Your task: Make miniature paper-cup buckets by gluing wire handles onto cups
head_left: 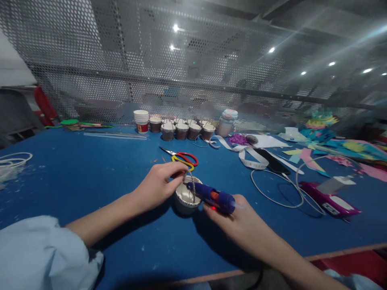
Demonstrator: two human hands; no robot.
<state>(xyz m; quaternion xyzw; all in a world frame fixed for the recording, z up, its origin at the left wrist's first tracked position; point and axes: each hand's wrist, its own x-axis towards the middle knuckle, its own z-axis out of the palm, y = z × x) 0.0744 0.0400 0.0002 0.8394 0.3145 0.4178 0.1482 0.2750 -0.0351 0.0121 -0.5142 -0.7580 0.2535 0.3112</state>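
A small white paper cup (185,199) sits on the blue table (75,177) in front of me. My left hand (159,183) rests against the cup's left side, fingers pinched on a thin grey pipe-cleaner handle (192,186) that arches down into the cup. My right hand (238,219) is closed around a blue glue gun (211,196), whose nozzle points left over the cup's rim. A red light glows under the gun.
Red and yellow scissors (183,157) lie just behind the cup. Farther back stand a stack of paper cups (141,121), a row of brown-filled cups (181,129) and a jar (227,123). Ribbon, white cables (279,189), a purple device (331,199) and coloured paper scraps crowd the right.
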